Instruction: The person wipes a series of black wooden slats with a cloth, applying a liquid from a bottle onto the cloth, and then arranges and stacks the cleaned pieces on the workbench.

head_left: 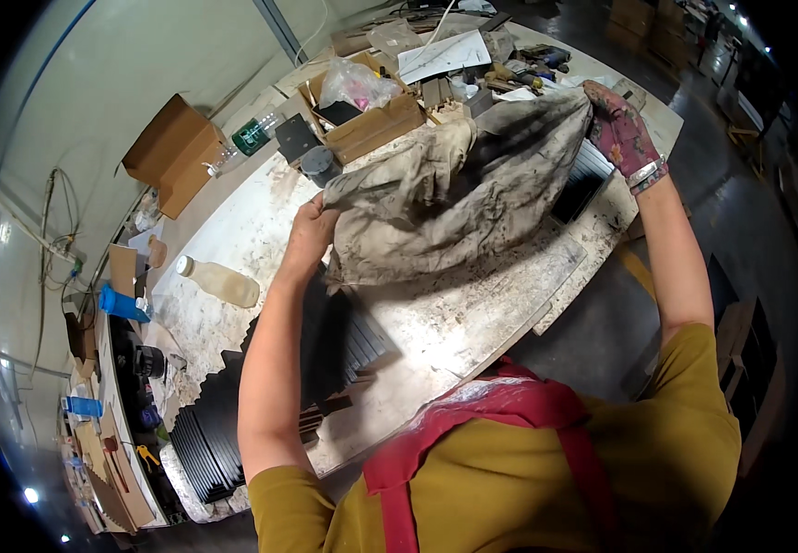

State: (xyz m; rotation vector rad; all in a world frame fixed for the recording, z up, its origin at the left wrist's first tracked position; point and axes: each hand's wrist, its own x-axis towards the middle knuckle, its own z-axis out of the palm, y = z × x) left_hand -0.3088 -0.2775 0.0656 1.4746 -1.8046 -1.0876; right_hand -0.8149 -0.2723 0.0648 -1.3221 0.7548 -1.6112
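A large grey-beige cloth (454, 221), creased and stained with dark smudges, is stretched between my two hands above the worktable (454, 323). My bare left hand (311, 230) pinches its left edge. At the far right corner, my right hand (618, 134), in a patterned pink glove, grips the cloth with closed fingers. Under the cloth's right side, part of a dark ribbed piece (585, 180) shows. More black ribbed pieces (210, 442) lie stacked at the near left, partly hidden by my left forearm.
A cloudy plastic bottle (219, 282) lies on the table left of my hand. Beyond are a small grey tub (320, 164), a cardboard box (376, 129) holding a plastic bag, a green-labelled bottle (253, 135) and an open brown carton (173, 152). Tools (533, 74) clutter the far end.
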